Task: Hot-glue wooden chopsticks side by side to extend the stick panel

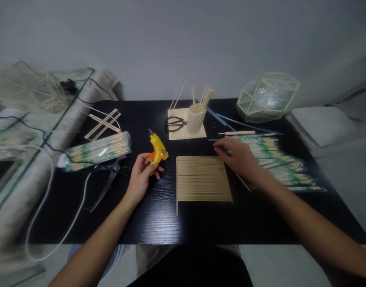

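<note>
My left hand point(142, 171) is wrapped round the handle of a yellow hot glue gun point(158, 148), whose nozzle points up and away from me. Right of it on the black table lies a flat panel of thin wooden sticks point(203, 179) set side by side, with one stick along its left edge jutting out toward me. Above the panel's far right corner, my right hand point(238, 157) is closed in a pinch. A thin wooden stick point(243, 183) slants out from beneath this hand; the palm hides its upper part.
Behind the panel, a wooden board point(183, 135) carries a stick holder point(196, 119) and black scissors point(175, 124). Bagged sticks point(99, 151) and a black-handled cutter point(107, 185) lie left; more packed sticks point(284, 167) lie right, near a faceted glass shape point(268, 97). A white cable point(32, 223) loops left.
</note>
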A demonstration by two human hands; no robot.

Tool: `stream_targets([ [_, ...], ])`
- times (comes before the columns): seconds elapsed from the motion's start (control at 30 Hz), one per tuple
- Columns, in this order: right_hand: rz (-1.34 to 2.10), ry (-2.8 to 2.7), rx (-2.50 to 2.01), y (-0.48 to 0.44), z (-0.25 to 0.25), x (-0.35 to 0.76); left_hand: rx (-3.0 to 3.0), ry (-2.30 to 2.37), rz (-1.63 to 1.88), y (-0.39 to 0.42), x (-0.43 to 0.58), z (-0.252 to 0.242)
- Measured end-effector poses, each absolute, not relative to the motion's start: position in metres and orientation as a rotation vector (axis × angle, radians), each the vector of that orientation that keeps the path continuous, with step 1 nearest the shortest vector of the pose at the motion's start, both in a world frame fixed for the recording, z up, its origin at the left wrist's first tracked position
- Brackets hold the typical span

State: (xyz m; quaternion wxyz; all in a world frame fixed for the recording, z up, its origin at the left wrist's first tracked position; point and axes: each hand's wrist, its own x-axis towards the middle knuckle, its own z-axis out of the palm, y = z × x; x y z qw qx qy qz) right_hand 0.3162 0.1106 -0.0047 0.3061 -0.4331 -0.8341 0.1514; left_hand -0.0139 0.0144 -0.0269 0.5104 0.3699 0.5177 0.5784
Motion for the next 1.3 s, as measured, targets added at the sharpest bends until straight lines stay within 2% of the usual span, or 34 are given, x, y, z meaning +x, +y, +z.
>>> stream_targets([
  [0.13, 0.291, -2.323, -1.191, 0.129, -0.007, 0.326, 0.815, 1.22, 1.358, 0.015, -0.012, -0.023],
  [0.23, 0.344, -2.254, -1.264, 0.139, -0.005, 0.327, 0.77, 1.207, 1.333, 0.016, -0.012, -0.02],
  [0.4, 0.669, -1.862, -1.423, 0.152, 0.006, 0.325, 0.751, 1.205, 1.277, 0.016, -0.014, -0.017],
  [0.57, 1.338, -1.39, -1.267, 0.167, 0.008, 0.321, 0.783, 1.22, 1.2, 0.016, -0.015, -0.017],
  [0.7, 1.667, -1.085, -1.128, 0.176, 0.011, 0.322, 0.764, 1.239, 1.221, 0.015, -0.015, -0.018],
  [0.8, 1.821, -0.822, -0.995, 0.179, 0.017, 0.322, 0.758, 1.181, 1.29, 0.017, -0.014, -0.019],
  [0.9, 1.837, -0.755, -0.945, 0.18, 0.019, 0.32, 0.747, 1.124, 1.325, 0.019, -0.013, -0.019],
  [1.03, 1.597, -1.132, -1.15, 0.177, 0.014, 0.316, 0.74, 1.115, 1.317, 0.019, -0.012, -0.019],
  [1.2, 0.501, -2.202, -1.386, 0.172, -0.003, 0.321, 0.743, 1.121, 1.308, 0.017, -0.013, -0.017],
  [1.3, 0.14, -2.574, -1.43, 0.173, -0.013, 0.325, 0.745, 1.093, 1.273, 0.018, -0.013, -0.015],
])
